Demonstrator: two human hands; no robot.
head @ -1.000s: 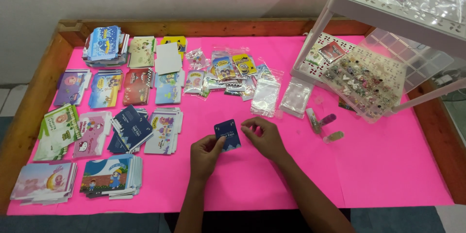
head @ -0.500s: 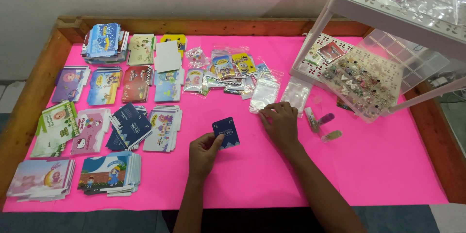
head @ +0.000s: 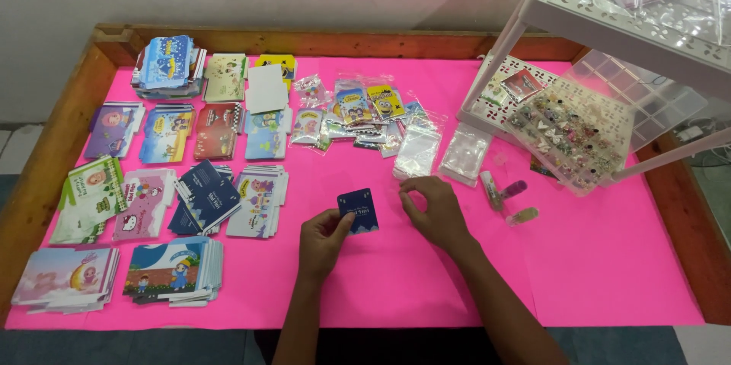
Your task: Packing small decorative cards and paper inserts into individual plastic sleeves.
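— Pink paper covers the whole table (head: 594, 274), and near its middle sits the dark blue card (head: 358, 209). Who has it?

— The left hand (head: 321, 239). Its grip is pinched on the card's lower left corner, thumb on top. The card is tilted a little and low over the paper, much as it was a second ago.

— So what changed?

— The right hand (head: 435, 213). Half a second back it was stretched up and to the right of the card, at the clear bags (head: 416, 150). Now it has drawn back and lies just right of the card, fingertips curled toward it.

— Did it bring a bag along?

— I cannot tell. The fingertips are bunched as if nipping something thin, but nothing clear shows against the pink, so that grip may be closed on a bag or on nothing.

— And what does that mean for the work?

— My reading is that the reach to the bags is over and both hands are gathered at the card again, which has not been set down.

— What else lies round the card?

— Left of it, piles of picture cards (head: 202, 197) in rows. Above it, small filled packets (head: 354, 102). Further right, beyond the right hand, a few small tubes (head: 502, 191) and a clear bead box (head: 571, 133) leaning against a white rack (head: 632, 7).
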